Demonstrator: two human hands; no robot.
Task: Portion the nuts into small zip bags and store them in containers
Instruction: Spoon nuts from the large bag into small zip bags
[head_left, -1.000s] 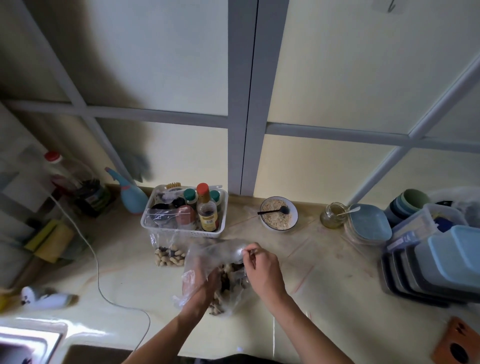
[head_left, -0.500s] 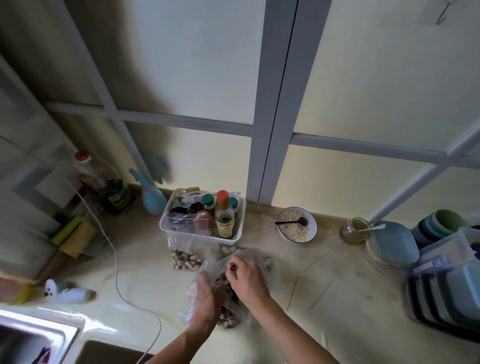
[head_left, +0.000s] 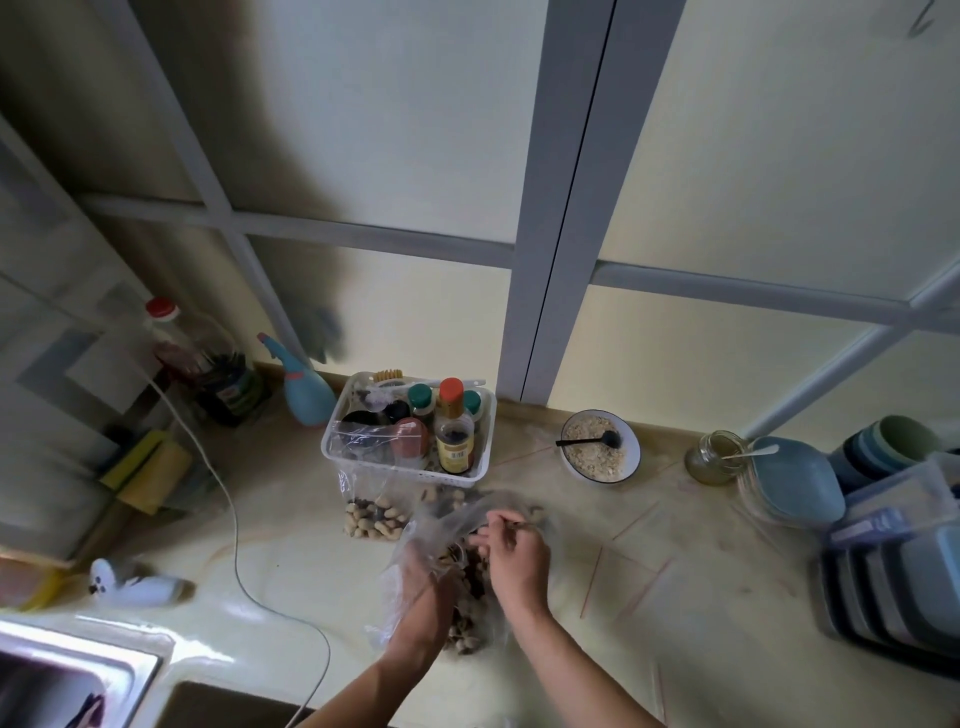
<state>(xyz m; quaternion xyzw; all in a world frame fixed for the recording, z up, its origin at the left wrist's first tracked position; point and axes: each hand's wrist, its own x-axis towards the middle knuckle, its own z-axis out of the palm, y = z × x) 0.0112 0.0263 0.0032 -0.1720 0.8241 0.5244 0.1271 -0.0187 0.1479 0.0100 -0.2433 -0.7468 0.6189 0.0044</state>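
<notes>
Head cam: left hand (head_left: 423, 574) sat inside big nut bag (head_left: 470, 525) on worktop (head_left: 701, 597), grip unclear; right hand (head_left: 517, 553) pinched bag's rim w/ curled fingers.

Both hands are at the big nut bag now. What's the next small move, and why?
Probably scoop a handful out. The left hand sits inside the large clear bag among the nuts, while the right hand pinches the bag's rim open. One small bag of nuts already leans against the white basket.
</notes>
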